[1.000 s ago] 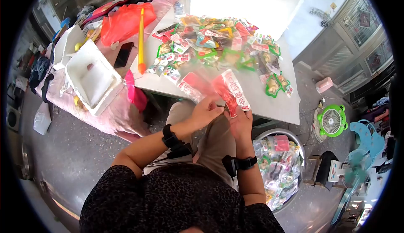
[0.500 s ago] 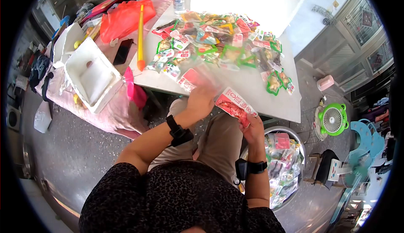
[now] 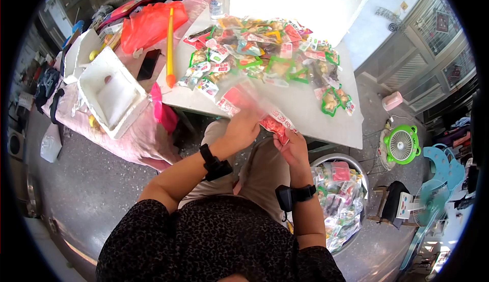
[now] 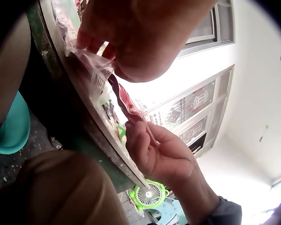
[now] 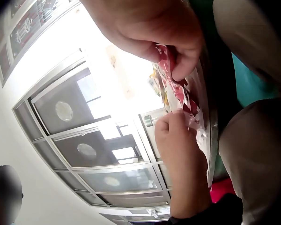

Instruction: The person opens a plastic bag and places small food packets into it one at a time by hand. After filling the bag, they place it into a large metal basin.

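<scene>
In the head view the right hand [image 3: 294, 149] pinches the lower right end of a red-and-white packet [image 3: 275, 125] between thumb and fingers. The left hand [image 3: 242, 128] grips a clear plastic bag [image 3: 249, 89] at the packet's other end; a second red packet [image 3: 235, 99] shows through or beside that bag. In the left wrist view the left hand [image 4: 136, 37] holds the crumpled clear plastic, and the red packet [image 4: 126, 99] runs from it to the right hand [image 4: 154, 152]. The right wrist view shows both hands' fingertips close together on the packet [image 5: 171, 77].
Many small food packets [image 3: 249, 48] are heaped on the white table [image 3: 336, 124], with a foam box [image 3: 300, 2] and jar [image 3: 217, 2] behind. A metal basin [image 3: 364, 180] of packets stands at lower right. Left are a yellow stick [image 3: 170, 48], phone [image 3: 148, 65] and foam tray [image 3: 112, 96].
The red-and-white packet has turned from upright to slanting and now meets the clear bag. The right hand swung right, then came back left; the left hand moved up onto the bag.
</scene>
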Tool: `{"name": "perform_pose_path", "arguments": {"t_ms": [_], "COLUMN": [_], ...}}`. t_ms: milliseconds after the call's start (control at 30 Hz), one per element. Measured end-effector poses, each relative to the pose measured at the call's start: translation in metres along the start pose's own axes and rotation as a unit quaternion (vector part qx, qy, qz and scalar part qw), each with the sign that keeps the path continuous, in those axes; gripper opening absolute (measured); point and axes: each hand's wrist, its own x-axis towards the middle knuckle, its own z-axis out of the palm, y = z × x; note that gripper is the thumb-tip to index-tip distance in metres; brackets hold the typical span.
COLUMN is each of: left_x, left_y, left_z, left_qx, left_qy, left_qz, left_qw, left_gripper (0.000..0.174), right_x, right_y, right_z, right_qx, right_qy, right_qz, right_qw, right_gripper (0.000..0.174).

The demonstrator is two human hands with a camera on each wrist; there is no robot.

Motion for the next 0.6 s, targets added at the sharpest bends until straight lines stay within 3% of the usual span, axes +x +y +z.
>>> {"name": "perform_pose_path", "arguments": {"t_ms": [167, 267, 367, 467, 600], "left_x": [-0.002, -0.004, -0.008, -0.01, -0.01], "left_y": [0.007, 0.006, 0.004, 0.005, 0.007], "left_z": [-0.003, -0.006, -0.006, -0.005, -0.004], "left_qx": [0.045, 0.042, 0.045, 0.049, 0.027], "left_qy": [-0.021, -0.02, -0.021, 0.004, 0.007], "left_qz": [0.028, 0.028, 0.043, 0.069, 0.072], "left_qw": [0.998, 0.999, 0.998, 0.996, 0.997], "left_gripper": [0.009, 0.009, 0.011, 0.012, 0.013], "right_x": [0.023, 0.013, 0.015, 0.017, 0.03], "right_y": [0.019, 0.008, 0.004, 0.012, 0.017], "right_z": [0.033, 0.041, 0.02, 0.019, 0.035], "right_qx": [0.058, -0.173, -0.186, -0.034, -0.143], "right_qy": [-0.018, 0.02, -0.01, 0.017, 0.015], "right_qz": [0.003, 0.064, 0.064, 0.073, 0.023], "right_qw": [0.998, 0.983, 0.98, 0.997, 0.989], "right_gripper": [0.017, 0.015, 0.013, 0.01, 0.007]}}
